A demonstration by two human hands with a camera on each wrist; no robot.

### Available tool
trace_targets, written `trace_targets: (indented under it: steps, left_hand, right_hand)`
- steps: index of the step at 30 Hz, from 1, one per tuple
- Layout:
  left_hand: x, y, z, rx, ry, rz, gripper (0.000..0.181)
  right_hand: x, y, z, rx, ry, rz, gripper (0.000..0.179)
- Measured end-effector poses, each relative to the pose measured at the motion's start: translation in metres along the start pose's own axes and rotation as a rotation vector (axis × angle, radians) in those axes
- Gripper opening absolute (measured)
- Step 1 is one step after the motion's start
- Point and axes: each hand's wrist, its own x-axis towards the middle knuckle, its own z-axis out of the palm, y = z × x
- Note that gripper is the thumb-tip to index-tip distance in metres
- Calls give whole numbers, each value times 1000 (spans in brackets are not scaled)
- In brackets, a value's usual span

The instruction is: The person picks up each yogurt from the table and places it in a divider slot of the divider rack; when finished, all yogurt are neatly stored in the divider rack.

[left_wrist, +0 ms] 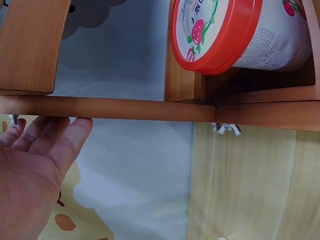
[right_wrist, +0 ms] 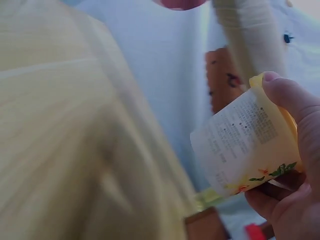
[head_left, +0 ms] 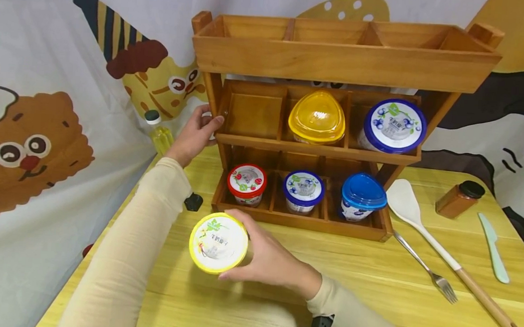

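I have my right hand wrapped around the yellow-lidded cup, holding it tilted just above the bench, in front of the wooden rack. My left hand rests with relaxed fingers against the rack's left post at the middle shelf, gripping nothing. The only free slot on that shelf is the left one, beside the yellow tub. To do this well, I'd keep the left hand bracing the rack so it can't slide, keep the cup's lid facing me like its neighbours, clear the shelf's front lip, and only loosen my fingers once the cup sits against the back.
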Motion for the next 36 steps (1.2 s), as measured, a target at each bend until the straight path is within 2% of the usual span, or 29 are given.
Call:
trace_targets:
  steps: [6,13,24,31,36]
  left_hand:
    - [1,0,0,4,8,5,68]
    - [1,0,0,22,9,-4,67]
    - [2,2,1,24,3,-26,69]
    - [1,1,1,37,12,-31,69]
    - [1,0,1,27,4,-16,67]
  right_hand:
    - [-1,-16,-27,26,84,-58,112]
    - [4,-33,-52,40,137,-136,112]
    - [25,-56,-81,48,197,-264,110]
    - [36,-67,-93,14,242,-291,108]
    - [43,-72,-102,98,258,-315,107]
